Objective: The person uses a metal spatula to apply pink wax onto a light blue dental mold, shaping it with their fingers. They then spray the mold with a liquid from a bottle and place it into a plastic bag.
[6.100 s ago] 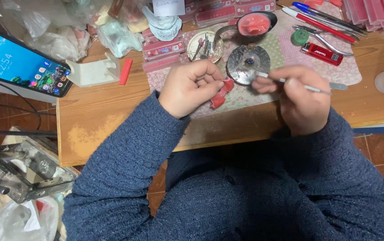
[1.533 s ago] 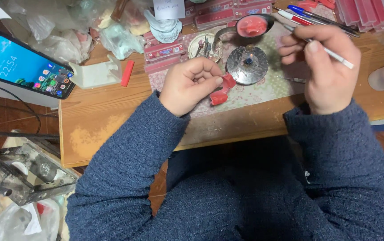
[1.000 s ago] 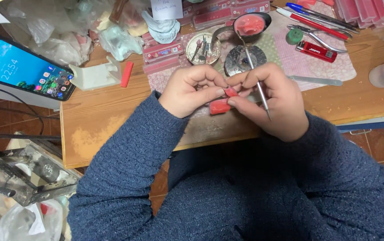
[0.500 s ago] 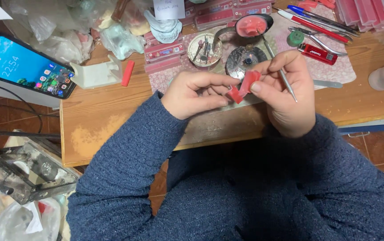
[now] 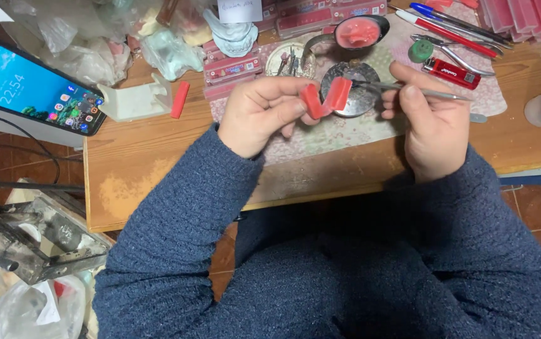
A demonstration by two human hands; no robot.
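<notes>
- Head view, looking down at a person in a dark blue knitted sweater [image 5: 320, 263] sitting at a cluttered wooden table [image 5: 157, 169].
- The left hand [image 5: 264, 113] is raised over the table edge, fingers curled closed around one end of a bent red wax strip [image 5: 324, 100], pinching it between thumb and forefinger.
- The red wax strip is folded into a rough U shape and is held in the air between the two hands, above a patterned mat [image 5: 346, 132].
- The right hand [image 5: 430, 122] has its fingers closed around a thin metal tool [image 5: 421, 91], held like a pen, with the tip pointing left toward the wax strip.
- I cannot tell whether the tool tip touches the wax.
- Just behind the wax strip sits a round metal dish [image 5: 355, 94] on the mat.
- Farther back is a dark bowl of pink wax [image 5: 358, 31].
- To the right of the dish lie a red lighter [image 5: 452, 73], a small green cap [image 5: 419, 50], metal pliers [image 5: 465, 56] and red and blue pens [image 5: 452, 25].
- At the left, a smartphone [image 5: 32, 88] with a lit screen leans on a stand.
- Near it are a white plaster block [image 5: 135, 100] and a loose red wax stick [image 5: 180, 99].
- A white plaster dental cast [image 5: 232, 34] stands at the back, beside flat red wax boxes [image 5: 232, 66].
- Crumpled clear plastic bags [image 5: 75, 37] fill the far left corner.
- Below the table at the left is a tray of grey metal tools [image 5: 25, 238].
</notes>
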